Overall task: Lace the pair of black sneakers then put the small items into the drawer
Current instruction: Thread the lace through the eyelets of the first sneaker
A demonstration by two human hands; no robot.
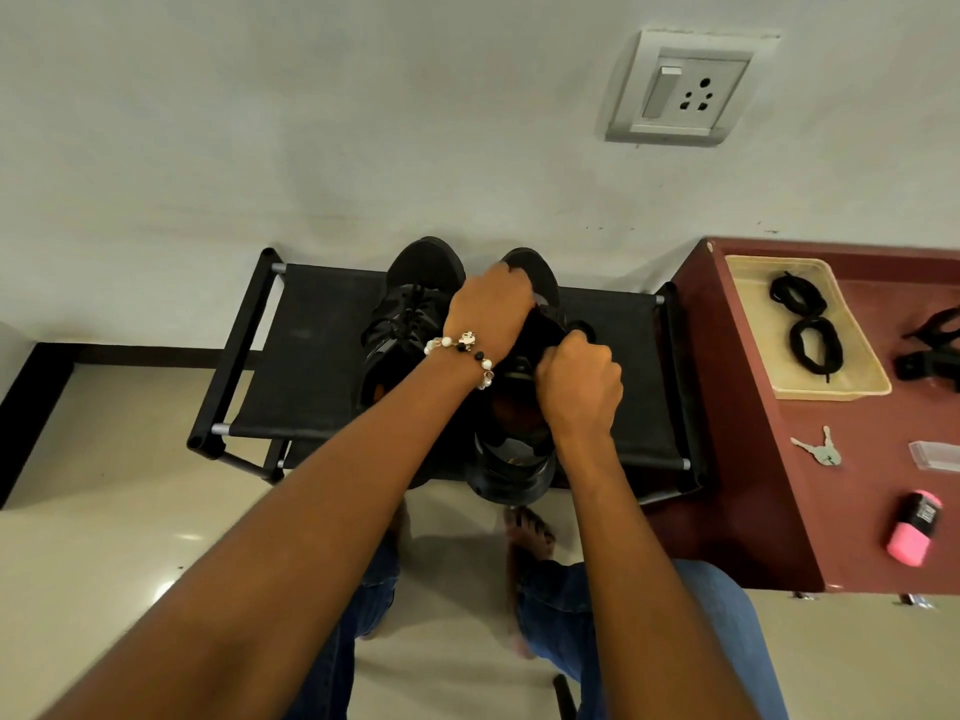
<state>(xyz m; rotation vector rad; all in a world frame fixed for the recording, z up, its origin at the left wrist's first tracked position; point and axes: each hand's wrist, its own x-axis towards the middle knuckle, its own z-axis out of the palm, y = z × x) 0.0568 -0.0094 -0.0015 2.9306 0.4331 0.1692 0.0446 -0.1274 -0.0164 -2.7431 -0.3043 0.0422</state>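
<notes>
Hands [535, 345] on matte black sneaker [519, 407], fabric-topped rack [322, 345] beneath.

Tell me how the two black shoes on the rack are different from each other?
The left sneaker already has a lace threaded up its front; on the right sneaker no lacing shows, though hands cover part of it. Nobody touches the left sneaker, while the left hand and right hand both hold the right sneaker. Both are black and sit side by side on the black rack.
</notes>
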